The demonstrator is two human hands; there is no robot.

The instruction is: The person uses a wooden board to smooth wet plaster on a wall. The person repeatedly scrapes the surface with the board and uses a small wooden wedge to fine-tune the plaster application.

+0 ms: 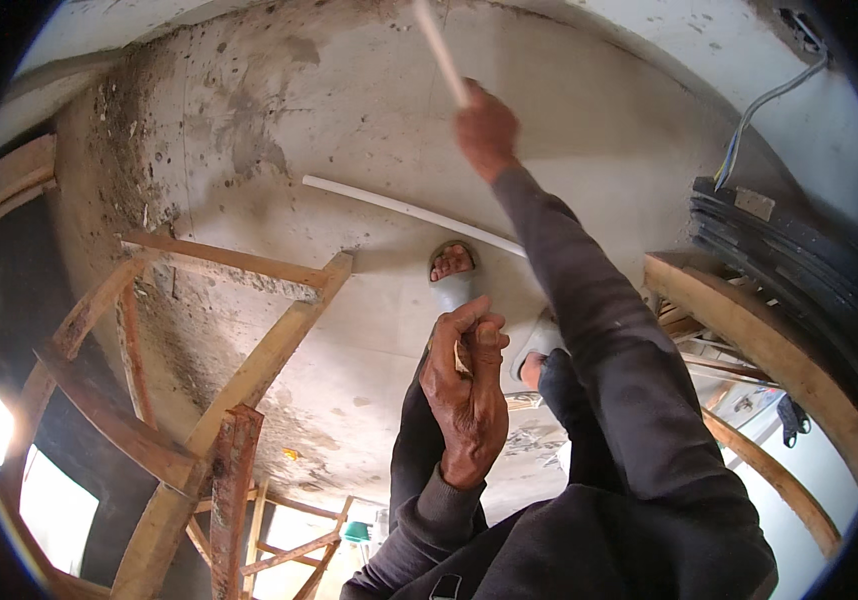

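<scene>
My right hand (487, 130) is stretched far forward, its fingers wrapped round one end of a pale rod (441, 50). Motion blurs the rod, and its far end runs up to the top edge of the view. Close to my body is my left hand (469, 400), raised with its fingers curled together. A small yellowish patch shows between those fingers, but what it is cannot be made out. A long thin white pipe (399, 206) lies on the floor just ahead of my sandalled foot (452, 280), its right end passing behind my right forearm.
Wooden frames (269, 370) stand at the left and lower left. On the right are a stack of long black strips (799, 260) and a timber beam (749, 320). A grey cable (764, 105) hangs from the wall at upper right. The concrete floor (329, 110) is stained.
</scene>
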